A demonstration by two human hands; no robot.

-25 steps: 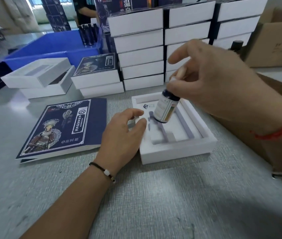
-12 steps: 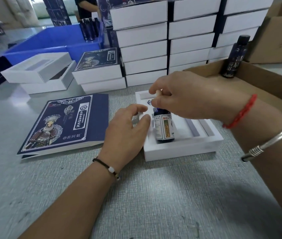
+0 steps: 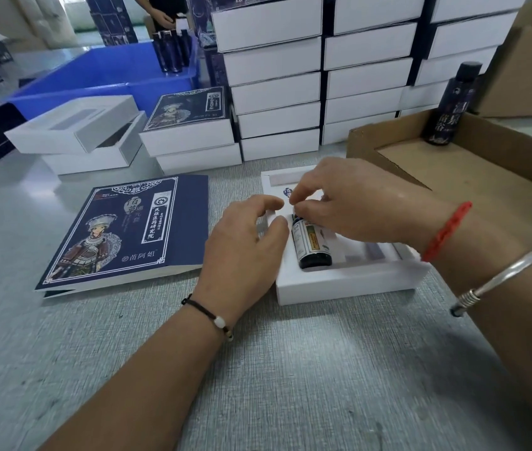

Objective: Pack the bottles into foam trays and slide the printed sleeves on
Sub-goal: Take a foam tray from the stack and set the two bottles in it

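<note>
A white foam tray (image 3: pixel 339 283) lies on the grey table in front of me. A small dark bottle (image 3: pixel 310 247) with a pale label lies in the tray's left slot. My right hand (image 3: pixel 352 203) reaches over the tray and pinches the bottle's cap end with thumb and fingers. My left hand (image 3: pixel 245 242) rests against the tray's left edge, fingers loosely curled and touching the foam. A dark blue printed sleeve (image 3: pixel 128 229) with a costumed figure lies flat to the left of the tray.
Stacks of white boxes (image 3: pixel 323 76) stand behind the tray. An open cardboard box (image 3: pixel 472 164) at right holds a tall dark bottle (image 3: pixel 453 105). At left are open white trays (image 3: pixel 76 128), a sleeved box (image 3: pixel 189 122) and a blue bin (image 3: pixel 102 76). A person stands at the back.
My right hand brought the bottle down from above the tray and laid it in the left slot. My left hand stayed at the tray's left edge.
</note>
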